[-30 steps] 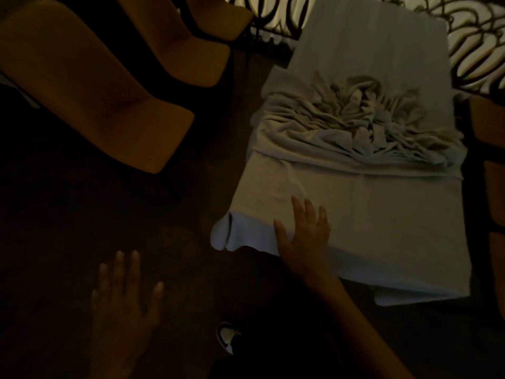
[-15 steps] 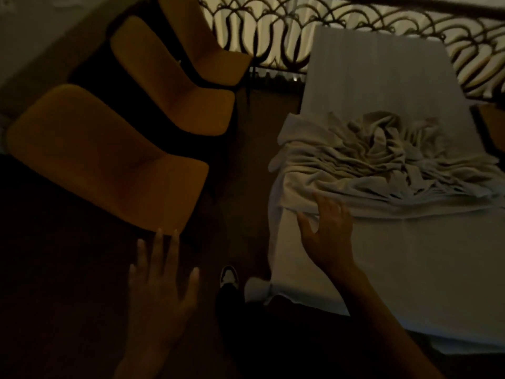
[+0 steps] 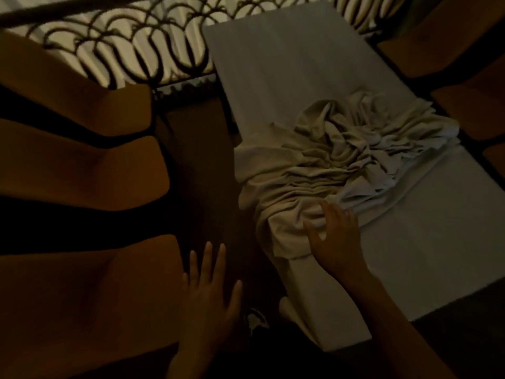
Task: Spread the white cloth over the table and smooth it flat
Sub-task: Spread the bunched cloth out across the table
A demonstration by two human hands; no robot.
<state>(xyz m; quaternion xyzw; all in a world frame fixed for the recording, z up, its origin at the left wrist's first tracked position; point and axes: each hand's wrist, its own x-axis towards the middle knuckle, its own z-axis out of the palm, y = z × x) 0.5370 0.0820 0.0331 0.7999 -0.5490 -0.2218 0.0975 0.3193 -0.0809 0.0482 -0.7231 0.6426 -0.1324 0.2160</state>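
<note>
Right hand [image 3: 334, 242] has reached the bunched white cloth [image 3: 341, 160] – open; left hand [image 3: 210, 291] splayed

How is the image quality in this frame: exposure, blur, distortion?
Head view: badly underexposed, floor nearly black; only the railing backdrop is bright. Soft throughout, the bunched cloth readable, both hands dim. Wide-angle bending shows in the table edges.

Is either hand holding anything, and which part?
The right hand lies on the near edge of the bunched white cloth, fingers spread; whether it grips cannot be told. The left hand is open over the floor, holding nothing.
</note>
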